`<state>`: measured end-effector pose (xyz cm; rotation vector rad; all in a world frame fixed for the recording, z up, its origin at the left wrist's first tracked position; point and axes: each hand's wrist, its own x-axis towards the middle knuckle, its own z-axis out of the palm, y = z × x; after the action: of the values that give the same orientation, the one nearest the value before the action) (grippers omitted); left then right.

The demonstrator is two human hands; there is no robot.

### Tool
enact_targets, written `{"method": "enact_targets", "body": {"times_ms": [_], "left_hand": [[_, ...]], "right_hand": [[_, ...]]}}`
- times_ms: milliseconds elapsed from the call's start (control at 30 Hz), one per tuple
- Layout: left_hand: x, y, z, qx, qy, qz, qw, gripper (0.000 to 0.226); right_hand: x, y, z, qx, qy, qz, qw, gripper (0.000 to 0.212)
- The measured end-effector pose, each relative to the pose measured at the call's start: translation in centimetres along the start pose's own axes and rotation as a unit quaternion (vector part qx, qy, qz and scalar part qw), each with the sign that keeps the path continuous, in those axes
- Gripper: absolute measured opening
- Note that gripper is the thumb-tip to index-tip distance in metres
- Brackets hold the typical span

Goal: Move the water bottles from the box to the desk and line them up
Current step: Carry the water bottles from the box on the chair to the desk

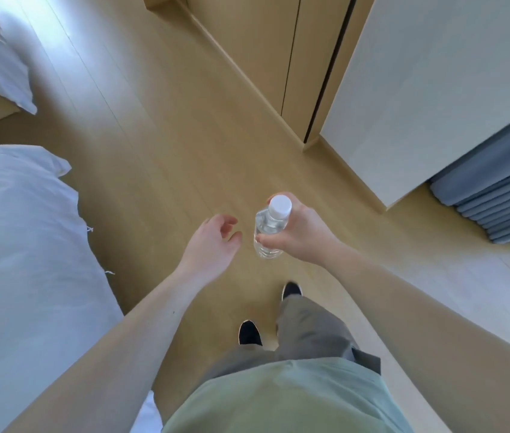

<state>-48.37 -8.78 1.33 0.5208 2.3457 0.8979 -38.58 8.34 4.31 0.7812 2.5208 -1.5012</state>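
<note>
We look down over our own arms at a pale wooden floor [160, 142]. Our right hand [302, 235] grips a clear water bottle [268, 228] with a white cap [280, 205], fingers curled round its body, the bottle held upright above the floor. Our left hand [213, 242] hangs just beside it, empty, fingers loosely bent, not touching the bottle. Below we see our green shirt [288, 398], grey trousers [306, 326] and two black shoes [250, 332]. White bedding [25, 245] lies on our left; a white cabinet [428, 89] and grey-blue curtain folds [497, 195] stand on our right.
</note>
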Motion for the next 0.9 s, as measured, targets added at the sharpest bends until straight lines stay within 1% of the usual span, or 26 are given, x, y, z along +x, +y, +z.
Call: {"method": "enact_targets", "body": {"times_ms": [267,467,600,733,900], "left_hand": [[12.7,2.3,-2.8,-0.005,0.045,-0.042,0.998,0.031],[21.8,6.3,-5.3,-0.03,0.084,-0.078,0.993,0.028],[26.8,8.7,-7.0,-0.034,0.103,-0.088,0.99,0.029],[32.2,9.9,-9.1,-0.045,0.116,-0.103,0.987,0.03],[39.8,9.7,-11.8,-0.066,0.119,-0.115,0.984,0.028]], "right_hand": [[15.3,-1.5,-4.0,-0.028,-0.052,-0.022,0.998,0.052],[26.9,-4.1,-9.1,-0.052,-0.083,-0.062,0.993,0.051],[33.1,-5.9,-11.4,-0.067,-0.104,-0.077,0.989,0.052],[38.9,-7.1,-12.7,-0.079,-0.122,-0.072,0.987,0.053],[46.8,-8.6,-13.2,-0.093,-0.138,-0.062,0.984,0.053]]}}
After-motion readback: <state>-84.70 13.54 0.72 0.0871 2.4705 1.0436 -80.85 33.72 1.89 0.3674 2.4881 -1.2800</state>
